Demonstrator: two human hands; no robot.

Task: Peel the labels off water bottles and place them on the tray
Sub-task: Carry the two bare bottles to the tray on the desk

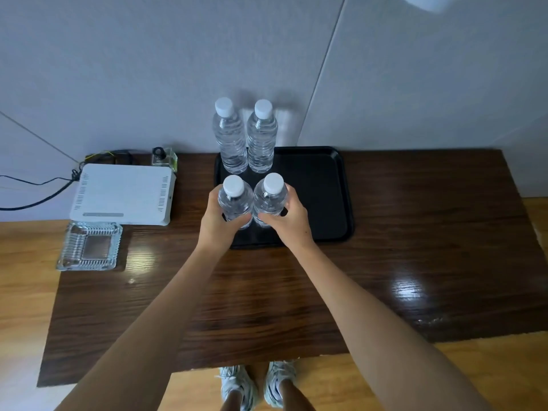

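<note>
A black tray (320, 197) lies on the dark wooden table against the wall. Two clear water bottles with white caps and no labels stand at its far left: the back left bottle (229, 137) and the back right bottle (262, 137). My left hand (218, 223) is wrapped around a front left bottle (235, 200), and my right hand (286, 223) grips a front right bottle (269, 198). Both held bottles are upright, side by side over the tray's near left part, with no labels showing. My hands hide their bases.
A white flat electronic box (123, 192) with cables sits left of the tray. In front of it lies a clear glass ashtray (90, 247). A small glass bottle with a black top (164, 157) stands by the wall. The table's near edge is close to my feet.
</note>
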